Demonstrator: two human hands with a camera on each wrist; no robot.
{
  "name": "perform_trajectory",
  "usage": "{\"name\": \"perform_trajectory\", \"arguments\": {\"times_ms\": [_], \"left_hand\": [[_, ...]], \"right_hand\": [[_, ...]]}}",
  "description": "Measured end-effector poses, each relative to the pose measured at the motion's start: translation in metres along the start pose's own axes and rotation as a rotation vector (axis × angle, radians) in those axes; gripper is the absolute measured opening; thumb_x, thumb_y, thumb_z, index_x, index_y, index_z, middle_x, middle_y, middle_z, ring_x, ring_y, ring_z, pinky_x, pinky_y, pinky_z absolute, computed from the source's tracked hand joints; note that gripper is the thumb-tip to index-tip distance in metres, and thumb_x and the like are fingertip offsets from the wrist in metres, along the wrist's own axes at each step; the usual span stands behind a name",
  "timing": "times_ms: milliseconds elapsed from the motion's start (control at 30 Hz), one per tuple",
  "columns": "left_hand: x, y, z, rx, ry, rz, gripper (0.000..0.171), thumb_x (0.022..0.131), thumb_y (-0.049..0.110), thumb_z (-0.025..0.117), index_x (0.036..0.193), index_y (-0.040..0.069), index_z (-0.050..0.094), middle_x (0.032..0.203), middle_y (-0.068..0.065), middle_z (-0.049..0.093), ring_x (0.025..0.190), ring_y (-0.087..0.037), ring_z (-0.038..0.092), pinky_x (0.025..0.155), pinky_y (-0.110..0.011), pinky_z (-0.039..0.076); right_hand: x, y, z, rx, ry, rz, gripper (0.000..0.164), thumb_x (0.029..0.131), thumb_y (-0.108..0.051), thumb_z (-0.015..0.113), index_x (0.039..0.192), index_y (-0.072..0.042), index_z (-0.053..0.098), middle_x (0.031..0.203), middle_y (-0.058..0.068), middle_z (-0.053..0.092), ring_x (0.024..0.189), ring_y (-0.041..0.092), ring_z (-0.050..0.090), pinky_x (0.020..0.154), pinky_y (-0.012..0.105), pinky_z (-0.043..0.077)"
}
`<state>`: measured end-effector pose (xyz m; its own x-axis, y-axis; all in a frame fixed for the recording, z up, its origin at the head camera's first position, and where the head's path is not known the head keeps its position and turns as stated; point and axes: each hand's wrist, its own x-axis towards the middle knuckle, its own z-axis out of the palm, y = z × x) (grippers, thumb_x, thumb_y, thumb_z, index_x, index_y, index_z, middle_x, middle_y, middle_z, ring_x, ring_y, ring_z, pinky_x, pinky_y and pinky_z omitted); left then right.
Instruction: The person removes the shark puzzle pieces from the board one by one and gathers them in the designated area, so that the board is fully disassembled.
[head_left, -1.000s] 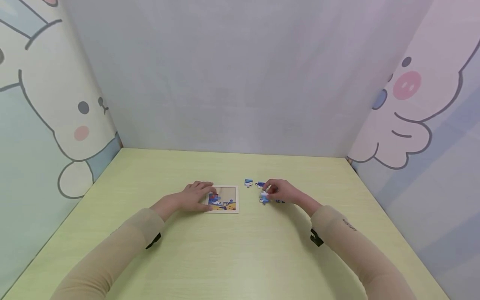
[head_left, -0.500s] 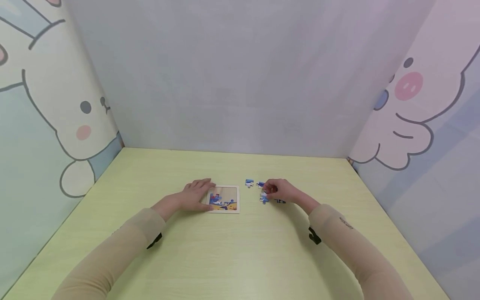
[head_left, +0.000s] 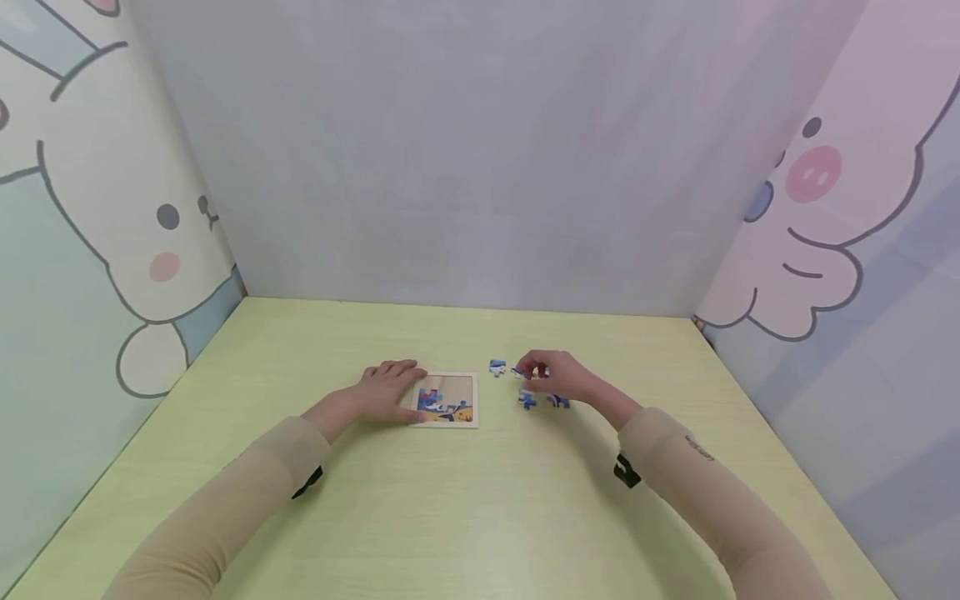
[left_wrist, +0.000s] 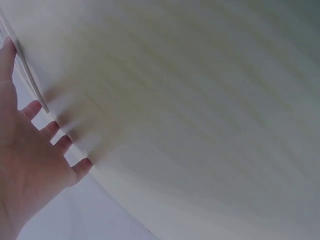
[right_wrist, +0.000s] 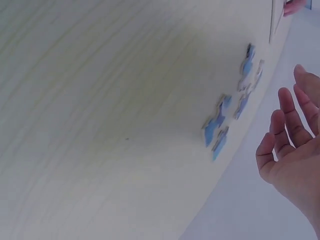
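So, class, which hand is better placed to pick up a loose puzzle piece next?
Probably the right hand: it is beside the loose pieces and appears empty, while the left hand touches the puzzle frame, farther from them.

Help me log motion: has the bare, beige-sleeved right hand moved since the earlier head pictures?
Yes, slightly: in the head view the right hand shows nearer the far edge of the pale yellow-green tabletop; raised or slid, I cannot tell.

Head view downward; wrist views closer; table (head_left: 450, 500) shared.
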<state>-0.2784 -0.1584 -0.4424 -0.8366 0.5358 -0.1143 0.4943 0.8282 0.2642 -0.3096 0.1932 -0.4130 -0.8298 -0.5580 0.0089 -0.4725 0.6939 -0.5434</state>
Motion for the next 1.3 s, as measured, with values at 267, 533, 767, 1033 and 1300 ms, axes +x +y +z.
{"name": "perform_trajectory", "arguments": {"times_ms": [267, 533, 767, 1033, 1300], "left_hand": [[0.002, -0.004, 0.001, 0.004, 0.005, 0.006, 0.089, 0.080, 0.067, 0.057, 0.147, 0.016, 0.031, 0.154, -0.014, 0.023, 0.139, -0.040, 0.020, 0.104, -0.065, 0.020], [0.005, -0.009, 0.002, -0.016, -0.008, -0.002, 0.086, 0.080, 0.068, 0.055, 0.147, 0.020, 0.031, 0.155, -0.012, 0.021, 0.140, -0.039, 0.017, 0.104, -0.064, 0.019], [0.004, -0.010, 0.001, -0.038, -0.011, 0.001, 0.086, 0.080, 0.067, 0.057, 0.147, 0.021, 0.032, 0.155, -0.011, 0.022, 0.140, -0.038, 0.017, 0.104, -0.064, 0.019], [0.005, -0.007, 0.004, -0.024, 0.005, 0.001, 0.088, 0.079, 0.068, 0.057, 0.147, 0.019, 0.032, 0.155, -0.013, 0.022, 0.140, -0.038, 0.019, 0.104, -0.063, 0.020], [0.001, -0.005, 0.001, -0.051, 0.046, 0.018, 0.089, 0.079, 0.064, 0.061, 0.147, 0.015, 0.031, 0.153, -0.015, 0.025, 0.138, -0.040, 0.021, 0.103, -0.065, 0.022]], "right_hand": [[0.006, -0.029, 0.004, 0.027, 0.046, 0.055, 0.030, 0.085, -0.019, 0.071, 0.112, -0.007, 0.064, 0.090, -0.001, 0.060, 0.080, 0.016, 0.050, 0.066, 0.026, 0.045], [0.014, -0.050, 0.016, 0.058, 0.042, -0.040, 0.028, 0.086, -0.017, 0.070, 0.111, -0.004, 0.065, 0.092, 0.000, 0.063, 0.076, 0.014, 0.051, 0.066, 0.024, 0.044], [0.025, -0.063, 0.026, 0.057, 0.035, -0.066, 0.029, 0.086, -0.018, 0.070, 0.112, -0.005, 0.065, 0.092, -0.001, 0.064, 0.078, 0.013, 0.053, 0.069, 0.025, 0.046], [0.034, -0.074, 0.039, 0.061, 0.001, -0.049, 0.027, 0.087, -0.019, 0.069, 0.112, -0.008, 0.065, 0.094, -0.002, 0.064, 0.080, 0.014, 0.052, 0.069, 0.024, 0.046], [0.044, -0.084, 0.053, 0.046, -0.024, -0.043, 0.027, 0.088, -0.018, 0.067, 0.113, -0.008, 0.064, 0.097, -0.001, 0.064, 0.082, 0.014, 0.052, 0.071, 0.024, 0.045]]}}
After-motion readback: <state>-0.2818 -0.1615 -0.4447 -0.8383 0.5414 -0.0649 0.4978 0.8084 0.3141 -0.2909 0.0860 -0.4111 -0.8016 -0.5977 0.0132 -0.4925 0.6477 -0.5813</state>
